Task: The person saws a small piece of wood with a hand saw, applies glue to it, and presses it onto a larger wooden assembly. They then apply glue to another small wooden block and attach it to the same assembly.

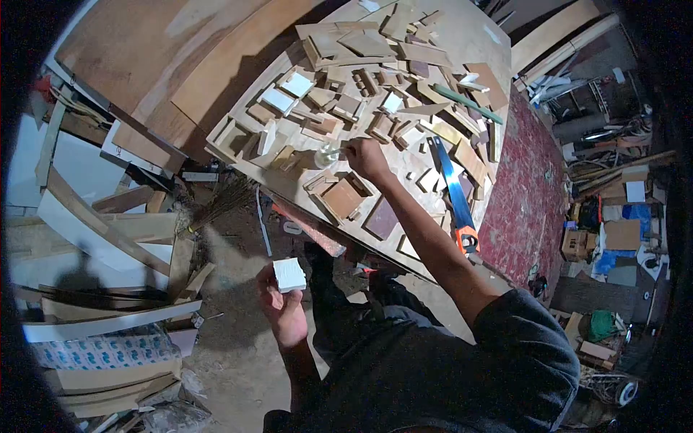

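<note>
White on its top face and sides, with a rough, streaky surface and slightly ragged edges, the block [289,276] is held below the near edge of the table [462,25], well apart from it. The left hand [286,312] is clamped on it, the thumb at the lower side and the fingers behind. The right hand [369,159] is closed over the table, its fingertips together on a thin stick [342,151] that reaches to a clear jar [324,158]; what the jar contains is hard to make out.

Dark lettering on a white board [123,150] at the left is too small to read surely. Blue marks repeat across the pale wrap [108,351] lower down, also unreadable. No brand can be read on the saw [452,187], blue-bladed with an orange and black handle, lying near the table's right side.

Wood offcuts [346,107] crowd the tabletop, and a reddish-brown tray [344,198] sits just beside the jar. A green strip [468,103] lies across pieces beyond the saw.
</note>
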`<state>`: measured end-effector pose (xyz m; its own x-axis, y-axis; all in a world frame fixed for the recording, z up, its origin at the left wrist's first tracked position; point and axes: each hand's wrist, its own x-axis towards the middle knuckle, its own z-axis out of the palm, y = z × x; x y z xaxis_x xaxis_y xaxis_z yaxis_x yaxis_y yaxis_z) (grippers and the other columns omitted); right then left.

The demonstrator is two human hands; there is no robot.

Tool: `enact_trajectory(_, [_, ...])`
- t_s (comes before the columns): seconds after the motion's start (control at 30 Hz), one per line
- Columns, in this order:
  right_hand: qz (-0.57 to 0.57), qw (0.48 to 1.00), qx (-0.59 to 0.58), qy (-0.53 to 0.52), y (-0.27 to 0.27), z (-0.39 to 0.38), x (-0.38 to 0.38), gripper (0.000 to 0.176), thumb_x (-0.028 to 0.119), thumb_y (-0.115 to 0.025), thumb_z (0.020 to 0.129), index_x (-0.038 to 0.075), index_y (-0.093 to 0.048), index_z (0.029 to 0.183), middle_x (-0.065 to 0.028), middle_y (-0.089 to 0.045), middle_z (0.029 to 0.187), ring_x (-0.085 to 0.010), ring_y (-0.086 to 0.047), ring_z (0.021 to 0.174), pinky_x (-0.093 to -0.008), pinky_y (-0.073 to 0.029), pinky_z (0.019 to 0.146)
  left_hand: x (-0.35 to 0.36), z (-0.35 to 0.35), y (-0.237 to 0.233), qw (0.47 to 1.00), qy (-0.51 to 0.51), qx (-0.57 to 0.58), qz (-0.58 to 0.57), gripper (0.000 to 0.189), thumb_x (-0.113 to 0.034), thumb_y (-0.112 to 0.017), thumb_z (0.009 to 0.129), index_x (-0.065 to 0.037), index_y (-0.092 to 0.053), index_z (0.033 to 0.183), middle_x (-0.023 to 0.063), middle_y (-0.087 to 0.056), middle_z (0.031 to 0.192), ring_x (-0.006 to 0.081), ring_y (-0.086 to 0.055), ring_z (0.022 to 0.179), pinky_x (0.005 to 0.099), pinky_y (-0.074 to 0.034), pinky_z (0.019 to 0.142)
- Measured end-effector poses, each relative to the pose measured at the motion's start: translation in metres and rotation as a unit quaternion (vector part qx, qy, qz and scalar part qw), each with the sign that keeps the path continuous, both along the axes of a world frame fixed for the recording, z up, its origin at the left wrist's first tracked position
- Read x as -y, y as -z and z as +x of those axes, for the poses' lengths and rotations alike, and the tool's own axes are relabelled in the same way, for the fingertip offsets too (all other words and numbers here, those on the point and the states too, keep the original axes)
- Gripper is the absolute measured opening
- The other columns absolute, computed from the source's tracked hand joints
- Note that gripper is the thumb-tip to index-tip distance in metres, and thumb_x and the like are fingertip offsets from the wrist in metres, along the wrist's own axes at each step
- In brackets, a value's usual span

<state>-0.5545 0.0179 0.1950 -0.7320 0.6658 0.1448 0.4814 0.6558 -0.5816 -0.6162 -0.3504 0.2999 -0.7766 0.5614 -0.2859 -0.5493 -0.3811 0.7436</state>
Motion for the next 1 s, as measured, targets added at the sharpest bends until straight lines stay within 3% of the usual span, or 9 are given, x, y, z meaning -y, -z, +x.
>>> enact_trajectory(0.1, [0.074, 0.992, 0.094, -0.032, 0.029, -0.013, -0.008, 0.013, 0.012, -0.061, 0.083, 0.001, -0.067, 0.08, -0.0209, -0.065, 0.078, -0.0398, -0.064, 0.073, -0.0455, -0.052, 0.066, 0.009, -0.004, 0.02, 1.0, 0.0, 0.001, -0.016, 0.064, -0.003, -0.078, 0.072, -0.003, -0.05, 0.13, 0.0119, -0.059, 0.12, 0.0243, -0.058, 0.109, 0.0363, -0.048, 0.091])
enact_trajectory(0.23, [0.06, 0.988, 0.14, -0.039, 0.056, -0.025, -0.013, 0.01, 0.011, -0.06, 0.079, 0.002, -0.064, 0.076, -0.0199, -0.064, 0.079, -0.0411, -0.063, 0.071, -0.0475, -0.051, 0.065, 0.005, -0.003, 0.022, 0.998, -0.022, 0.044, -0.035, 0.065, -0.001, -0.078, 0.071, -0.003, -0.05, 0.13, 0.0123, -0.059, 0.12, 0.0254, -0.059, 0.109, 0.0368, -0.049, 0.091])
enact_trajectory(0.43, [0.079, 0.986, 0.137, -0.045, 0.051, -0.038, -0.009, 0.009, 0.007, -0.059, 0.074, 0.001, -0.064, 0.073, -0.0234, -0.064, 0.073, -0.042, -0.065, 0.067, -0.0477, -0.053, 0.062, 0.016, -0.008, 0.053, 0.998, 0.042, 0.024, -0.032, 0.069, -0.003, -0.076, 0.074, -0.002, -0.045, 0.135, 0.0132, -0.056, 0.125, 0.0261, -0.056, 0.115, 0.0377, -0.046, 0.096])
enact_trajectory(0.47, [0.069, 0.984, 0.16, -0.017, 0.047, -0.042, -0.006, 0.011, 0.008, -0.059, 0.073, -0.001, -0.065, 0.072, -0.025, -0.064, 0.07, -0.0419, -0.066, 0.066, -0.0477, -0.054, 0.061, 0.019, -0.01, 0.057, 0.996, 0.084, -0.018, -0.029, 0.072, -0.006, -0.075, 0.077, -0.002, -0.04, 0.141, 0.0148, -0.053, 0.131, 0.0268, -0.053, 0.12, 0.0389, -0.043, 0.1])
enact_trajectory(0.6, [0.056, 0.987, 0.15, -0.016, 0.053, -0.044, -0.007, 0.011, 0.007, -0.061, 0.074, -0.003, -0.065, 0.072, -0.0255, -0.063, 0.069, -0.0414, -0.066, 0.065, -0.0474, -0.054, 0.061, 0.011, -0.009, 0.053, 0.999, 0.046, -0.022, -0.011, 0.07, -0.004, -0.074, 0.077, -0.002, -0.041, 0.139, 0.0135, -0.052, 0.132, 0.0275, -0.053, 0.119, 0.0406, -0.044, 0.099])
enact_trajectory(0.7, [-0.054, 0.99, 0.129, 0.034, 0.056, -0.046, -0.005, 0.011, 0.007, -0.064, 0.074, -0.004, -0.066, 0.072, -0.0253, -0.063, 0.067, -0.0396, -0.066, 0.063, -0.0447, -0.054, 0.06, 0.015, -0.01, 0.055, 0.999, 0.0, 0.029, -0.033, 0.066, -0.001, -0.079, 0.069, -0.002, -0.05, 0.129, 0.0105, -0.058, 0.119, 0.0242, -0.059, 0.109, 0.0364, -0.048, 0.093])
enact_trajectory(0.8, [-0.025, 0.986, 0.146, 0.082, 0.057, -0.04, -0.011, 0.013, 0.012, -0.069, 0.073, -0.001, -0.072, 0.074, -0.0218, -0.064, 0.065, -0.0279, -0.067, 0.058, -0.037, -0.053, 0.055, 0.025, -0.011, 0.067, 0.998, 0.055, -0.023, -0.029, 0.07, -0.003, -0.073, 0.078, -0.004, -0.041, 0.14, 0.0122, -0.053, 0.132, 0.0281, -0.051, 0.121, 0.0428, -0.04, 0.103])
enact_trajectory(0.87, [-0.018, 0.993, 0.087, 0.077, 0.071, -0.033, -0.021, 0.014, 0.013, -0.07, 0.074, 0.0, -0.072, 0.073, -0.0194, -0.065, 0.063, -0.0247, -0.066, 0.055, -0.0361, -0.053, 0.054, 0.014, -0.007, 0.051, 0.999, -0.021, 0.021, -0.024, 0.064, -0.003, -0.078, 0.071, -0.003, -0.051, 0.129, 0.0102, -0.059, 0.118, 0.0242, -0.059, 0.108, 0.0368, -0.048, 0.092])
enact_trajectory(1.0, [-0.087, 0.988, 0.015, 0.128, 0.067, -0.028, -0.023, 0.02, 0.017, -0.069, 0.078, 0.001, -0.072, 0.066, -0.0122, -0.065, 0.055, -0.0187, -0.064, 0.049, -0.0343, -0.053, 0.052, 0.014, -0.005, 0.044, 0.999, -0.004, 0.019, -0.028, 0.063, -0.003, -0.077, 0.071, -0.002, -0.051, 0.128, 0.0101, -0.059, 0.118, 0.0242, -0.059, 0.108, 0.0371, -0.048, 0.091])
